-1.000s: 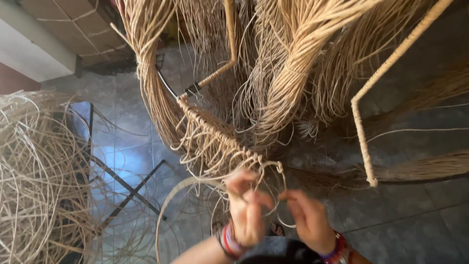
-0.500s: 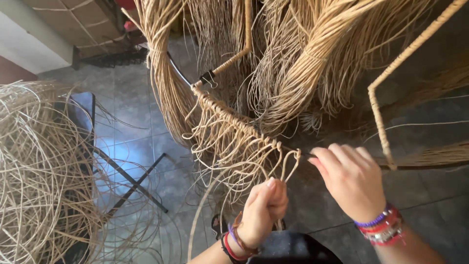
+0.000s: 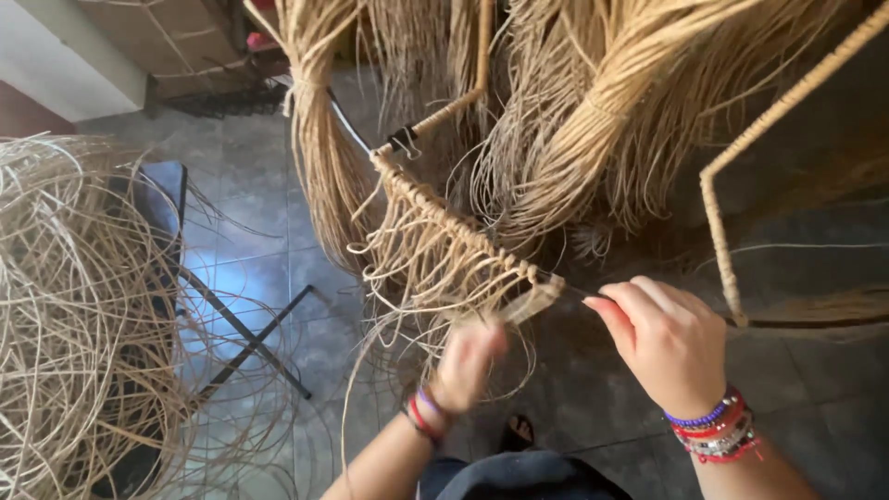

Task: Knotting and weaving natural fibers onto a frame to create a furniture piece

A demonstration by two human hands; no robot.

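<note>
A thin metal frame rod [image 3: 463, 236] slants from upper left to lower right, wrapped with knotted tan rattan strands [image 3: 435, 255] that hang off it in a fringe. My left hand [image 3: 468, 361], blurred, is closed around a strand [image 3: 523, 306] just under the end of the wrapped part. My right hand [image 3: 667, 338] grips the bare rod to the right of the knots. Both wrists wear coloured bead bracelets.
Thick hanging bundles of rattan fibre [image 3: 593, 102] fill the top. A second wrapped frame bar [image 3: 718, 222] bends at the right. A big loose tangle of rattan [image 3: 65, 315] lies over a dark folding stand [image 3: 241, 333] at the left. Grey tiled floor [image 3: 250, 213] below.
My right hand went from next to my left hand out to the right onto the rod. My left hand rose toward the last knot, pulling a strand. The view shifted down.
</note>
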